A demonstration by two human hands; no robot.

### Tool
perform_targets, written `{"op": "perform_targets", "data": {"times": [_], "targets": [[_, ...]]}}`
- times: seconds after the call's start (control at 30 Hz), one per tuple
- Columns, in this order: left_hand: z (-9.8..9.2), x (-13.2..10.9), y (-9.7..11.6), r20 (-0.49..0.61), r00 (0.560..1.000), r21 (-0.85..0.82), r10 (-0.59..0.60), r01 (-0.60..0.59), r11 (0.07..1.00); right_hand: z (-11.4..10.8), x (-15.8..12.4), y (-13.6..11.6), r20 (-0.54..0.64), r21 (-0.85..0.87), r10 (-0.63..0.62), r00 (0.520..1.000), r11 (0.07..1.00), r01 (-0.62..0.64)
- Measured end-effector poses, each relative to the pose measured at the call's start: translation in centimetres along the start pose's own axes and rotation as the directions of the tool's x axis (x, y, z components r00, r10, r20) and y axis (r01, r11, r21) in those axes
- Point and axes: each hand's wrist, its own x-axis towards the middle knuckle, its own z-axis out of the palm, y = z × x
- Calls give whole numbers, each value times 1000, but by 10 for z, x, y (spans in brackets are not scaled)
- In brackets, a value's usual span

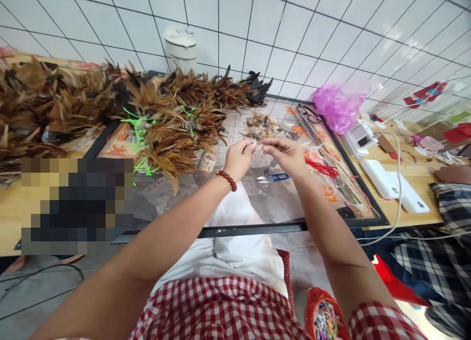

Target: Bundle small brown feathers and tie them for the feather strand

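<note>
My left hand [237,159], with a red bead bracelet [227,180] on its wrist, is closed over the glass tabletop. Close to its right, my right hand [286,154] pinches thumb and fingers together. Something small and pale shows at the fingertips, too small to name. Just beyond both hands lies a loose pile of small brown and white feathers [259,124]. Blue-handled thread snips [275,178] rest on the glass below my right hand. Red cords [322,167] lie to the right of that hand.
Bundles of brown feathers [169,148], some tied with green string, cover the left side. A white lidded cup [180,48] stands by the tiled wall. Eyeglasses [309,113], a pink plastic bag [340,107] and white power strips [395,185] sit right. Another person's plaid sleeve [452,207] is at far right.
</note>
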Motion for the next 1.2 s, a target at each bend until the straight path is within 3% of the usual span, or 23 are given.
{"op": "perform_targets", "data": {"times": [0.27, 0.5, 0.7, 0.83, 0.93, 1.03, 1.13, 1.2], "targets": [[1, -1, 3, 19, 1000, -39, -22, 22, 999, -3, 0, 3, 70, -100, -56, 996, 993, 63], [2, -2, 8, 31, 996, -182, -88, 93, 979, -4, -2, -8, 201, -350, -231, 952, 890, 291], [2, -9, 14, 177, 978, -219, -108, 146, 965, -1, -2, -10, 95, -439, -325, 941, 835, 332], [1, -10, 15, 227, 971, -238, -81, 136, 962, 0, -2, -6, 50, -385, -285, 957, 879, 281], [1, -9, 15, 253, 965, -270, -69, 139, 953, -1, 1, -2, 9, -188, -180, 984, 966, 178], [0, -9, 15, 316, 946, -285, -64, 160, 945, -5, 3, 0, 114, 3, -107, 988, 994, 107], [-2, -11, 15, 387, 920, -290, -61, 184, 939, -9, 4, 0, 200, 55, -86, 976, 996, 77], [-2, -12, 15, 410, 910, -292, -65, 199, 936, -6, 2, 0, 191, 47, -85, 978, 996, 77]]}}
